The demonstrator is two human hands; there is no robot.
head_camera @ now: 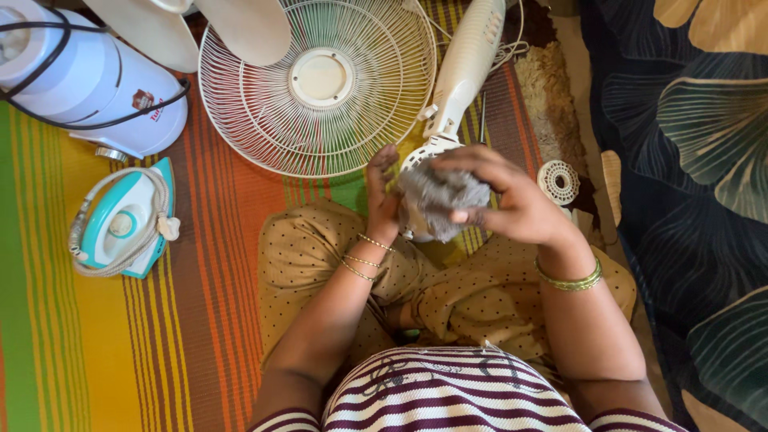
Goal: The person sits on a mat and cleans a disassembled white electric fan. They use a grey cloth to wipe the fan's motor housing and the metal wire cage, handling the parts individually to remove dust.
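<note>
A person is sitting cross-legged on a striped floor mat in green, yellow and orange; a dark quilt with large leaf shapes is lying along the right edge; a white fan guard grille is lying flat on the mat ahead of the knees, with white fan blades just beyond it; a white electric kettle-like jug with a black cord is standing at upper left; a teal and white clothes iron is resting below it with its cord wound round; a small round white perforated cap is lying near the quilt.

The white fan body is lying with its long axis running from the lap up and slightly right toward the top of the view; its motor end is pointing down toward the person, its far end away.

The left hand is curling round the near end of the fan body, steadying it; the right hand is closing over a crumpled grey cloth and pressing it against that same end, just above the knees.

Judging from this, the wiping is going best with the left hand bracing firmly, the cloth working in short strokes round the housing, folding to a clean face as dust is gathering, and keeping clear of any loose wiring.
</note>
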